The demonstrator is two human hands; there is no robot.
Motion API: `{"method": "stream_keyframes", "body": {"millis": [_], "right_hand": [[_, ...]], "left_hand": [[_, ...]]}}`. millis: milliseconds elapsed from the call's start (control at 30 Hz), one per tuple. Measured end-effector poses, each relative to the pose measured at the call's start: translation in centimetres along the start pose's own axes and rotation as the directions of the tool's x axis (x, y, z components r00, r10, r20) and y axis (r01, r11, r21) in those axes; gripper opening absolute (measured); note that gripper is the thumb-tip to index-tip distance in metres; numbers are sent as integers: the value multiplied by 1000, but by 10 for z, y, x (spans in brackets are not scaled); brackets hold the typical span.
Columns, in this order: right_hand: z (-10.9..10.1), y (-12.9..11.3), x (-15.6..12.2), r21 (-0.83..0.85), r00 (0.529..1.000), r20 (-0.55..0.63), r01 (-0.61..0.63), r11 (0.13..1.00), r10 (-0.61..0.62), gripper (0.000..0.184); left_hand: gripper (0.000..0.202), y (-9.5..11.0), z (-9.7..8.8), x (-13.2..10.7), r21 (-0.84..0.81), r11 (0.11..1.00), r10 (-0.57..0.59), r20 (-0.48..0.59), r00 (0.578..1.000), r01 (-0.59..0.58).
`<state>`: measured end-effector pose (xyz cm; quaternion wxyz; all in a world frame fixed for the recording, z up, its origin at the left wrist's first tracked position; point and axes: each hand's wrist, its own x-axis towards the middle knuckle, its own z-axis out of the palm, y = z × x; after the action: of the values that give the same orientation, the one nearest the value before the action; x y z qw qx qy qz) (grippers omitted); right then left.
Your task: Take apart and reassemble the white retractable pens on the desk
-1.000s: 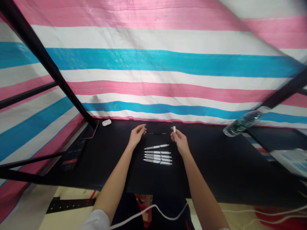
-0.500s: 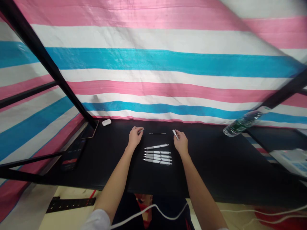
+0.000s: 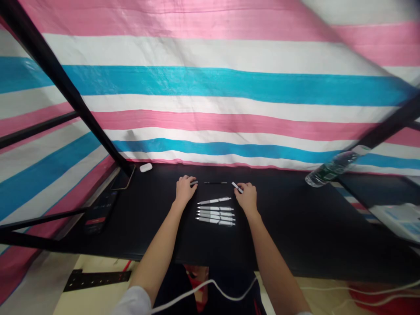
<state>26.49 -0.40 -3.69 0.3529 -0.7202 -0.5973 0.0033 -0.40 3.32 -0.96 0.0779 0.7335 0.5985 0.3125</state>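
My left hand (image 3: 186, 189) is closed on a short grey pen grip (image 3: 194, 182), low over the black table. Opposite it, my right hand (image 3: 247, 196) pinches a white pen barrel (image 3: 236, 187) that slants toward the upper left. Between the two hands a thin dark pen refill (image 3: 215, 182) lies crosswise on the table. Nearer to me are several white-and-grey pens in a stack of rows, tips to the left; the top pen (image 3: 214, 201) lies a little apart and tilted, the bottom pen (image 3: 215, 221) closest to me.
On the black table (image 3: 288, 236) a white case (image 3: 146, 167) sits at the back left, near a phone (image 3: 124, 177) and a dark device (image 3: 101, 211). A clear bottle (image 3: 334, 168) leans at the right. Black frame bars and a striped sheet (image 3: 210, 87) enclose the table.
The white barrel in my right hand has moved slightly left and turned flatter. My left hand has lowered slightly and its grey part now lies more level. The refill and the pens stay put.
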Motion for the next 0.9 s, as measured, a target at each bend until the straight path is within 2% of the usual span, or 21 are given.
{"method": "stream_keyframes", "body": {"millis": [133, 267, 467, 600, 800, 900], "right_hand": [[1, 0, 0, 1, 1000, -20, 10, 1000, -10, 22], [1, 0, 0, 2, 1000, -12, 9, 1000, -9, 22], [2, 0, 0, -3, 999, -38, 18, 1000, -18, 22], [4, 1, -1, -8, 998, -51, 23, 1000, -23, 22], [-4, -6, 0, 45, 999, -34, -9, 999, 10, 22], [-15, -15, 2, 164, 996, -85, 55, 985, -41, 23]], "left_hand": [[25, 11, 3, 1, -15, 992, 123, 45, 991, -123], [24, 21, 16, 5, -58, 969, 243, 76, 967, -239], [11, 30, 27, 9, -85, 968, 244, 90, 966, -237], [14, 34, 27, 7, -87, 963, 264, 98, 960, -256], [15, 35, 18, 5, -104, 959, 272, 82, 959, -263], [15, 34, 9, 4, -170, 953, 259, 29, 965, -250]]}}
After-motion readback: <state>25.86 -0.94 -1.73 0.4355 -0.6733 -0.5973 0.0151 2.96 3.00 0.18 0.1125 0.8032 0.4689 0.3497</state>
